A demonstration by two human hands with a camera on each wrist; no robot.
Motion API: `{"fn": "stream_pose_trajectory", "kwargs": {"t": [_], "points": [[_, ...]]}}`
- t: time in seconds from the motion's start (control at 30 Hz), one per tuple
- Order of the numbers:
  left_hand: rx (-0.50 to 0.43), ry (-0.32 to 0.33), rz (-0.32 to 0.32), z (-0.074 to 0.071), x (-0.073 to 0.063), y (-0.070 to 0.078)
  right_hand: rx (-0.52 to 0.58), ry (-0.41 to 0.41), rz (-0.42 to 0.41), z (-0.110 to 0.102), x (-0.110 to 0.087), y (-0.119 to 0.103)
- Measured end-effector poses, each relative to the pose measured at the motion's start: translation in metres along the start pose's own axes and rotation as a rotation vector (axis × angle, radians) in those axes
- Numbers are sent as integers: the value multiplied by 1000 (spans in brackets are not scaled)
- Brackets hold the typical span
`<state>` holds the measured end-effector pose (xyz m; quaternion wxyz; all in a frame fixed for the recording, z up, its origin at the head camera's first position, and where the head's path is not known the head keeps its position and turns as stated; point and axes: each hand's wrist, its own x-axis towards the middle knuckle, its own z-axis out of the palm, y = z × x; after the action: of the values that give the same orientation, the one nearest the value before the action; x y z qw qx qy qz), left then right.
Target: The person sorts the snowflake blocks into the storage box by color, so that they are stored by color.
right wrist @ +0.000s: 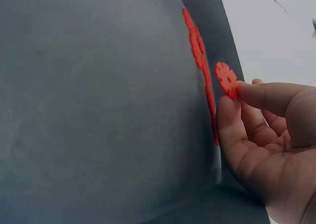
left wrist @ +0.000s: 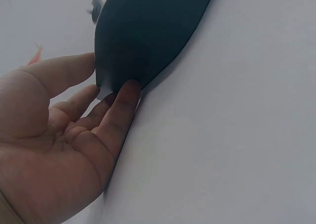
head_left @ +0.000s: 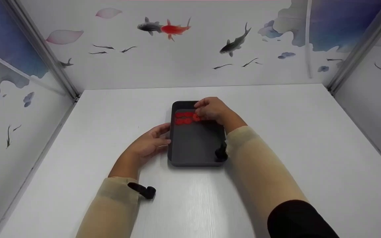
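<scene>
Between thumb and forefinger my right hand (head_left: 212,109) pinches a red notched plastic disc (right wrist: 226,79), held just above the far end of a dark grey tray (head_left: 195,145). More red notched discs (head_left: 184,121) lie flat in two short rows on the tray's floor, partly hidden by the right hand in the head view. My left hand (head_left: 149,142) rests against the tray's left wall, fingers (left wrist: 121,105) fairly straight and touching its outer side.
The tray stands on a white table (head_left: 78,158). White panels printed with fish (head_left: 235,44) close off the back and both sides. A black camera mount (head_left: 146,191) sits on the left wrist, another (head_left: 222,152) on the right, over the tray's near right corner.
</scene>
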<state>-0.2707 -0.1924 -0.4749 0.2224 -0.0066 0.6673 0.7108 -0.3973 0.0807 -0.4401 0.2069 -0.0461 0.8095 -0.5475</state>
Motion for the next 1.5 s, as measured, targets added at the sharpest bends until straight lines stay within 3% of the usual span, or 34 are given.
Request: {"fn": "stream_pose_trajectory", "kwargs": {"t": [0.2, 0.47, 0.77, 1.03, 1.23, 1.5], "points": [[-1, -8, 3, 0, 0, 0, -102, 12, 28, 4, 2, 1], [-9, -5, 4, 0, -1, 1, -121, 41, 4, 5, 2, 1], [-15, -10, 8, 1, -1, 0, 10, 38, -62, 2, 1, 1], [-21, -28, 18, 0, 0, 0, 195, -10, -127, -15, -23, -15], [-3, -15, 10, -1, 0, -1, 162, -15, -150, -37, -47, -16], [-8, -12, 2, -1, 1, 0, 113, -7, -164, -67, -76, 2]]}}
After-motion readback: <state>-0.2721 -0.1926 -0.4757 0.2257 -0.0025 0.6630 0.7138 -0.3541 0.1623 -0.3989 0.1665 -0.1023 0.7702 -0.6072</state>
